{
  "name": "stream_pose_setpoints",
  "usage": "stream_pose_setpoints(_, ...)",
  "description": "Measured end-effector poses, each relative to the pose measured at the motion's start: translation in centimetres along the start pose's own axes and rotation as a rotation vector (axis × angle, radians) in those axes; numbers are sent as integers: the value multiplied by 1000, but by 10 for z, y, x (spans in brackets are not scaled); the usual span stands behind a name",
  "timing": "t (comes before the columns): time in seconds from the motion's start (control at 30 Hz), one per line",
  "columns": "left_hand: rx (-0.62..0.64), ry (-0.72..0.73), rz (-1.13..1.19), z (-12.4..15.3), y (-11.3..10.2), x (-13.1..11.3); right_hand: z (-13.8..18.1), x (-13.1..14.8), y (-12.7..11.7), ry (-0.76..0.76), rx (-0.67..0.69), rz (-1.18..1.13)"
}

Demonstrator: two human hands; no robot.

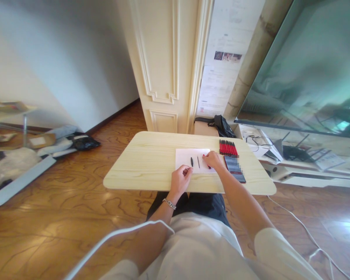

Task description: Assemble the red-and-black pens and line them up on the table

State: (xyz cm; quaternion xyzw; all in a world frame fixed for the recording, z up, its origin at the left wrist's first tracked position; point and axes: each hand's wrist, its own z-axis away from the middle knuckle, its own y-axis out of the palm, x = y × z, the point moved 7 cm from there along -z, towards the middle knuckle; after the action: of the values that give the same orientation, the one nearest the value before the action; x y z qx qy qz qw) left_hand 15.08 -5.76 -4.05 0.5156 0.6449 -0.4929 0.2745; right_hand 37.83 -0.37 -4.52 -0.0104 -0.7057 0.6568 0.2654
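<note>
A white sheet of paper (181, 153) lies on the pale wooden table (140, 163). On it are a short black pen part (191, 161) and a thin dark pen refill (198, 161), lying apart. My right hand (212, 160) is closed over a red pen barrel (209, 167); red shows at the fingertips and below the hand, while its middle is hidden. At the paper's lower left edge, my left hand (181, 179) has its thumb and index finger pinched together. Whatever they hold, if anything, is too small to make out.
Several red and black pens (228, 147) lie in a row at the table's back right. A dark phone (235, 171) rests beside my right forearm. A white cable (119, 232) crosses over my left forearm. Behind the table stand a box with a black bag (224, 126).
</note>
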Motion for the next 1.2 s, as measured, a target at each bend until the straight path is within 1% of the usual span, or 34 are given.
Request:
stream_pose_setpoints(0.1,10,0,18,1,0,0,0,1,-9,-46,-25,-60)
stream_pose_setpoints(0.2,33,-2,39,0,1,-1,8,3,-20,-116,-74,-251)
stream_pose_setpoints(0.37,47,4,79,0,2,-10,47,19,-28,-269,-114,-707)
stream_pose_setpoints(0.43,60,-3,143,1,6,-14,64,29,-26,-321,-129,-827)
stream_pose_setpoints(0.5,80,-14,220,2,10,-15,77,39,-21,-361,-136,-881)
stream_pose_setpoints(0.6,91,-30,308,2,15,-14,88,49,-12,-397,-131,-883)
stream_pose_setpoints(0.73,93,-44,417,0,18,-10,90,51,-4,-388,-105,-892)
stream_pose_setpoints(0.87,99,-47,482,-2,22,-9,85,46,-5,-393,-14,-925)
stream_pose_setpoints(0.93,95,-59,488,-3,24,-7,75,38,-11,-373,-19,-889)
stream_pose_setpoints(1.0,87,-80,498,-3,25,-5,62,26,-20,-320,-80,-799)
stream_pose_setpoints(1.07,78,-103,516,-2,25,-2,49,13,-25,-240,-114,-655)
stream_pose_setpoints(1.13,72,-116,531,-2,25,0,38,5,-23,-183,-97,-485)
stream_pose_setpoints(1.2,65,-116,540,-1,24,2,33,4,-18,-185,-58,-330)
